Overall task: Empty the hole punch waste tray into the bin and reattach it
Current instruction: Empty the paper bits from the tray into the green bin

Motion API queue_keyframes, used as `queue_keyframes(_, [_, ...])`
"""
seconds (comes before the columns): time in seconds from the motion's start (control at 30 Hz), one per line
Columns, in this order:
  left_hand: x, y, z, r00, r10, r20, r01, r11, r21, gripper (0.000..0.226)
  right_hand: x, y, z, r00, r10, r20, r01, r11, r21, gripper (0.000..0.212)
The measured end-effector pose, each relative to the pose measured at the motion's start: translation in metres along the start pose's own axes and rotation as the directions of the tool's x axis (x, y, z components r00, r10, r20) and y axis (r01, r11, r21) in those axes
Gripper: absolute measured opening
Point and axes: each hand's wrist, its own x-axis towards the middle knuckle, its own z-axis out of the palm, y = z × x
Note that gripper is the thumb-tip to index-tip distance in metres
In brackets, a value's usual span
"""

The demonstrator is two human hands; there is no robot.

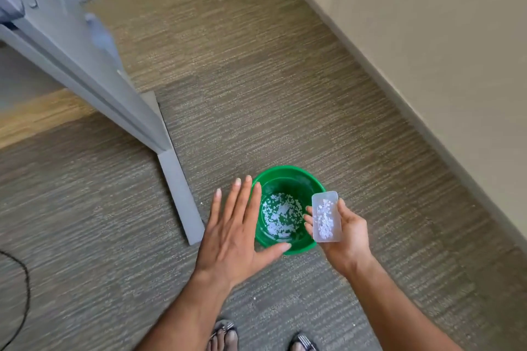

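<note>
A round green bin (310, 179) stands on the carpet below me, with white paper dots scattered over its bottom. My right hand (346, 232) holds a clear plastic waste tray (326, 216) over the bin's right rim, open side up, with a cluster of white dots lying in it. My left hand (233, 226) hovers flat over the bin's left rim, palm down, fingers spread and holding nothing. The hole punch itself is not in view.
A grey partition or desk leg (108, 88) runs diagonally from the upper left to a grey foot (182, 196) just left of the bin. A beige wall (427, 37) borders the right. A black cable (24, 288) curves at the left edge. My sandalled feet (225, 333) show at the bottom.
</note>
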Motion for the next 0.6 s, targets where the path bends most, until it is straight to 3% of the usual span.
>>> queue_keyframes(0.17, [0.003,-0.007,0.029,1.000,-0.008,-0.003,0.008,1.000,-0.023,0.116,0.039,0.014,0.009,0.991,-0.133,-0.015,0.122,0.945,-0.303,0.034])
queue_keyframes(0.27, [0.006,-0.010,0.032,1.000,-0.026,0.002,0.027,0.999,-0.024,0.116,0.049,0.023,0.017,0.967,-0.243,-0.074,0.171,0.839,-0.516,0.069])
queue_keyframes(0.37, [0.008,-0.014,0.030,1.000,-0.030,0.006,0.030,0.999,-0.018,0.115,0.050,0.029,0.029,0.914,-0.393,-0.099,0.213,0.674,-0.707,0.083])
queue_keyframes(0.6, [0.006,-0.015,0.031,0.999,-0.044,0.026,0.044,0.999,0.005,0.119,0.039,0.031,0.045,0.826,-0.559,-0.071,0.279,0.515,-0.810,0.084])
